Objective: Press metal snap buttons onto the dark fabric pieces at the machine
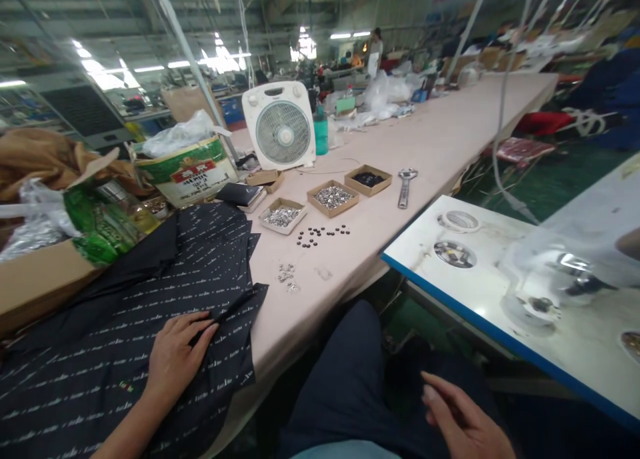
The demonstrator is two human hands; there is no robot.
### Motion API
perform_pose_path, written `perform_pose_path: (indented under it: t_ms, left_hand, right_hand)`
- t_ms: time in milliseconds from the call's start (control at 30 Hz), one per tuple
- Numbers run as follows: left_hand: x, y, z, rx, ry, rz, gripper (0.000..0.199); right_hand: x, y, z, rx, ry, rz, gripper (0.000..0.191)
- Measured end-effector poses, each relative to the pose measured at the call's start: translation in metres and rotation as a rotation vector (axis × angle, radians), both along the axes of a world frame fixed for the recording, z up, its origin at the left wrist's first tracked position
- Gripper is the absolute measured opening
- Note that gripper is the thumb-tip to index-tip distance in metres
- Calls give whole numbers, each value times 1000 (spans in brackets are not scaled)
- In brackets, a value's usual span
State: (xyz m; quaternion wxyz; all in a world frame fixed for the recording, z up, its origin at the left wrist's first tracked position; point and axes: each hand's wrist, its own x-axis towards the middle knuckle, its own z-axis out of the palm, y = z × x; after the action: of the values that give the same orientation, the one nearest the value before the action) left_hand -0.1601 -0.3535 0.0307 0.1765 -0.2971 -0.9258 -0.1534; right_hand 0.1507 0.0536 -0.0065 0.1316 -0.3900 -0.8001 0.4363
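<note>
My left hand [177,352] lies on a dark fabric piece [200,246] printed with rows of small white lettering, fingers stretched out over the cloth. Over my lap, beside the white machine table, my right hand [465,416] is held with its fingers loosely extended and nothing visible in them. To the right of the fabric lie loose silver metal pieces [287,272] and scattered black round studs [307,240]. Behind them stand small cardboard trays, two with silver metal parts [284,216] [333,196] and one with black parts [369,178].
An adjustable wrench [406,189] lies right of the trays. A white box fan [285,129] and a green printed bag [195,169] stand behind. A white machine table [430,252] with a blue edge is on my right. A person [375,52] stands far off.
</note>
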Motion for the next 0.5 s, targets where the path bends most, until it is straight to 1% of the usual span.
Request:
perform_pose_path:
  t_ms: [33, 100, 200, 233, 300, 333, 367, 400, 433, 500]
  left_hand:
    - [1, 1, 3, 47, 7, 14, 32]
    - [9, 5, 14, 149, 38, 93, 33]
    - [36, 21, 39, 291, 19, 252, 32]
    - [48, 29, 48, 329, -24, 259, 30]
    - [74, 51, 63, 410, -133, 254, 27]
    - [86, 63, 68, 448, -191, 233, 25]
    - [97, 76, 72, 480, -267, 197, 24]
    - [106, 88, 74, 512, -363, 147, 24]
    - [114, 99, 75, 543, -465, 90, 24]
    - [125, 117, 77, 592, -651, -36, 27]
  right_hand:
    - [-14, -6, 7, -11, 39, 73, 34]
    - [-41, -20, 19, -31, 112, 227, 30]
    - [-78, -45, 39, -137, 171, 463, 29]
    - [-90, -55, 47, -204, 188, 540, 34]
    - [-112, -76, 63, -362, 244, 690, 62]
    - [-121, -87, 72, -437, 289, 755, 73]
    - [-129, -96, 80, -504, 335, 816, 79]
    - [-135, -104, 86, -559, 378, 859, 79]
    - [-140, -111, 91, -606, 407, 886, 73]
    - [-144, -115, 95, -703, 430, 880, 55]
